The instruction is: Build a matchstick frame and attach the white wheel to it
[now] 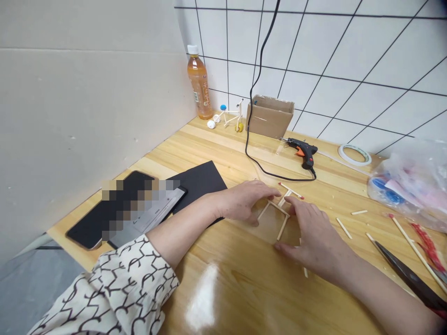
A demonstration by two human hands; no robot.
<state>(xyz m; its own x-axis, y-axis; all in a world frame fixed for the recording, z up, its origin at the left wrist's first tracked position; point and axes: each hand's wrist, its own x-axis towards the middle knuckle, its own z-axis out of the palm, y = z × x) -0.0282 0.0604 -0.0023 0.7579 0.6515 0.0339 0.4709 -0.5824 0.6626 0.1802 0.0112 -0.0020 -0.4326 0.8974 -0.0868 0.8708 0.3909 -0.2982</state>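
Note:
A small frame of matchsticks (279, 209) lies flat on the wooden table between my hands. Its far crossbar has red tips, and two sticks spread toward me from the nearer bar. My left hand (244, 200) rests at its left side, thumb and forefinger apart, the forefinger tip close to the upper sticks. On the right, my right hand (312, 230) curves around the frame with thumb and fingers wide apart, fingertips at the joint. Whether the fingertips press on the sticks I cannot tell. Another loose stick (306, 271) is partly covered by my right hand.
Scissors (401, 267), a long matchstick (415, 249) and cut pieces lie right. Behind stand a glue gun (303, 151) with its cord, a tape roll (354, 155), a cardboard box (268, 118), a stick tricycle model (226, 116) and a bottle (199, 86). Phones (115, 204) lie left.

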